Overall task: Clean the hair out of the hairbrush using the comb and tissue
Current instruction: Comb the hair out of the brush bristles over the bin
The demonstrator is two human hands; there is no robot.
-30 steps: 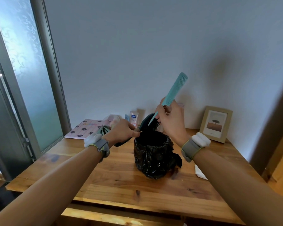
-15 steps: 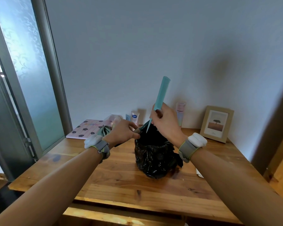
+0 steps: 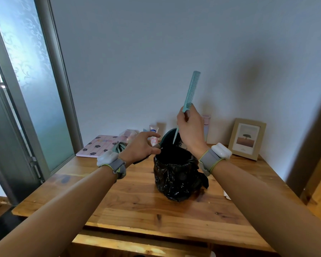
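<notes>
My right hand [image 3: 190,128] grips a teal tail comb [image 3: 191,89] near its middle, teeth end pointing up and the thin tail pointing down into the bristles of a dark hairbrush [image 3: 170,139]. The brush is held over the open mouth of a small bin lined with a black bag [image 3: 176,175]. My left hand [image 3: 141,147] grips the brush by its handle, which is mostly hidden under the fingers. A white tissue [image 3: 226,194] peeks out on the table behind my right forearm.
On the wooden table [image 3: 137,201] by the back wall stand a small cream tube [image 3: 154,134], a pink bottle [image 3: 206,125] and a framed picture [image 3: 247,138]. A patterned pink notebook [image 3: 98,145] and a clear box [image 3: 128,135] lie at the back left. A window frame stands left.
The comb swung from leaning right to nearly upright, then slightly right again. Its tail keeps working in the brush bristles over the bin. My left hand has stayed on the brush handle.
</notes>
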